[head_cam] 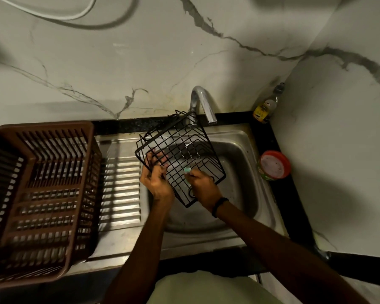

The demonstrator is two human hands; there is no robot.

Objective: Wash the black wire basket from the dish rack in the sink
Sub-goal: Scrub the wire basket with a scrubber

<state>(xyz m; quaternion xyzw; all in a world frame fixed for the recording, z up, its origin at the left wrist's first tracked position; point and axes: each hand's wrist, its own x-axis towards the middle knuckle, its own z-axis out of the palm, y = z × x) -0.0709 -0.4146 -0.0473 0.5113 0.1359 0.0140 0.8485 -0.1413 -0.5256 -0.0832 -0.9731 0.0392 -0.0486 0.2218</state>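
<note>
So the black wire basket [180, 154] is tilted over the sink [239, 163], mid-frame, just under the tap [203, 102]. The left hand [155, 181] has its fingers curled round the basket's left edge wires. The right hand [203, 185] pinches a small greenish scrubber [187, 170] (a sponge, maybe) against it. The brown dish rack [42, 194] sits far left.

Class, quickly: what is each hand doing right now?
Left hand: grips the black wire basket.
Right hand: pinches a small green scrub pad.

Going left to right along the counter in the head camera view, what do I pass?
First the brown plastic dish rack → ribbed steel drainboard → black wire basket → red-rimmed round tub.
</note>
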